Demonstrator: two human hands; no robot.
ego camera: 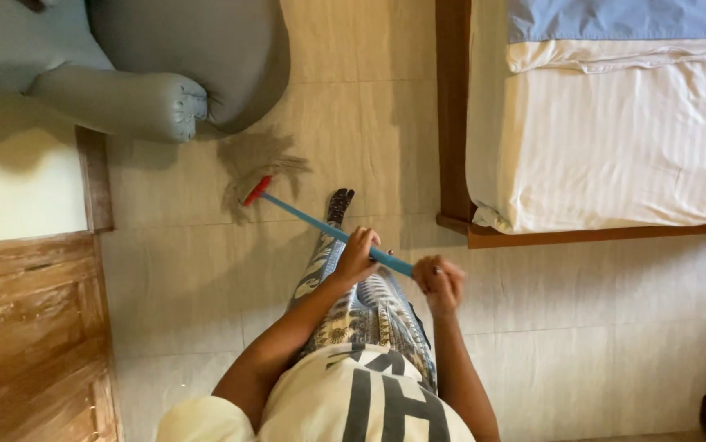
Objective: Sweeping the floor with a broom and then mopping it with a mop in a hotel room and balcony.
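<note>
Seen from above, a person in a cream shirt with dark lettering and patterned trousers holds a broom with a long, thin blue handle (328,229), a short red collar where the handle meets the head, and a fan of soft tan bristles (259,168). The broom slants from the middle of the view up and to the left, its bristles spread flat on the pale beige tiled floor (189,270) just beside the rounded base of a grey upholstered armchair (165,74). The left hand (357,254) is curled closed around the handle about two thirds of the way up from the bristles. The right hand (441,282) is fisted around the upper end of the handle, close beside the left. To the right stands a dark wooden bed frame (454,115) carrying a white striped mattress and a blue sheet. A brown wooden panel (30,327) fills the lower left corner.
</note>
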